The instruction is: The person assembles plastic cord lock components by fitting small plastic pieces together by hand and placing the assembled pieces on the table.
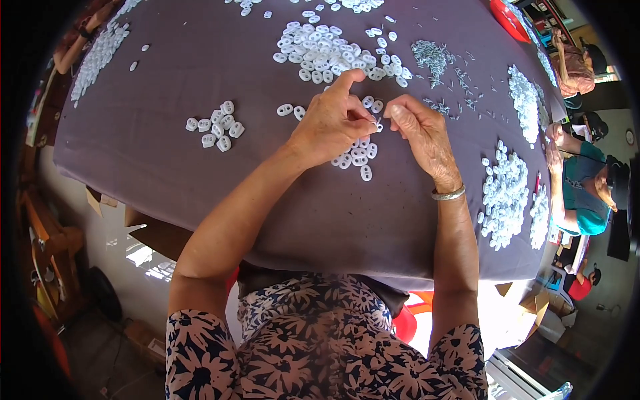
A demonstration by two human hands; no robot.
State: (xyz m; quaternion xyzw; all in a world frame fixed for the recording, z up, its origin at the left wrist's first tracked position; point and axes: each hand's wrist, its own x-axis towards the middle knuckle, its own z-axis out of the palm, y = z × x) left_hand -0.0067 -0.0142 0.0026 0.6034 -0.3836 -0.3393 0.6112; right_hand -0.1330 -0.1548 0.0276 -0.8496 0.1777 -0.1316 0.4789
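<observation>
My left hand (333, 119) pinches a small white plastic piece (379, 127) between thumb and fingertips, its index finger raised. A thin pin-like bit, perhaps a screw, stands up at that piece. Just to the right, my right hand (420, 130) is closed, thumb against curled fingers, a little apart from the piece; whatever it holds is hidden. Below my left hand lies a small group of white oval two-hole pieces (360, 157), partly covered by the hand. A few more ovals (285, 109) lie beside my left wrist, and a pair (373, 105) sits between the hands.
A brown cloth covers the table (300, 220). Beyond my hands are a large heap of white ovals (320, 50) and a pile of small metal screws (433, 60). A separate cluster (217, 127) lies left. More heaps (505, 197) line the right edge, where other people work.
</observation>
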